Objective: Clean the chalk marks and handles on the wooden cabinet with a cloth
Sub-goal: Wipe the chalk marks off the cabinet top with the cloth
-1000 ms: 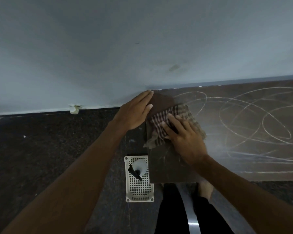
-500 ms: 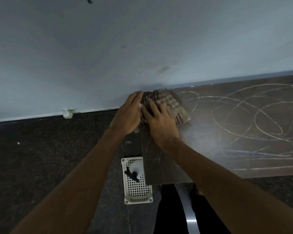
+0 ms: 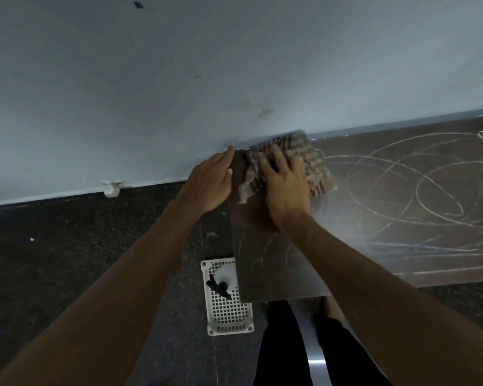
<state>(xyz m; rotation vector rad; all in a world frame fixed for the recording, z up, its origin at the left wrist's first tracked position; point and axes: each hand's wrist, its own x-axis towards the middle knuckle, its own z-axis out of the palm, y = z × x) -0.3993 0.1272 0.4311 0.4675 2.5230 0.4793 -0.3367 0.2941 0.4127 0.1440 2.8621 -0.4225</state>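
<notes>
On the cabinet (image 3: 374, 246), right hand (image 3: 286, 188) flat, fingers straight, over cloth (image 3: 315, 168).

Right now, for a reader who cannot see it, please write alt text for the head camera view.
A person's right hand presses a checked cloth flat on the far left corner of a dark wooden cabinet top, while the left hand rests at its left edge. Chalk loops cover the top to the right.

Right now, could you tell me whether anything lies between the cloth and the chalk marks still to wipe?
Nothing visible does. The right hand presses the cloth at the far left corner of the cabinet top; the chalk marks begin just right of it. The left hand rests at its left edge.
</notes>
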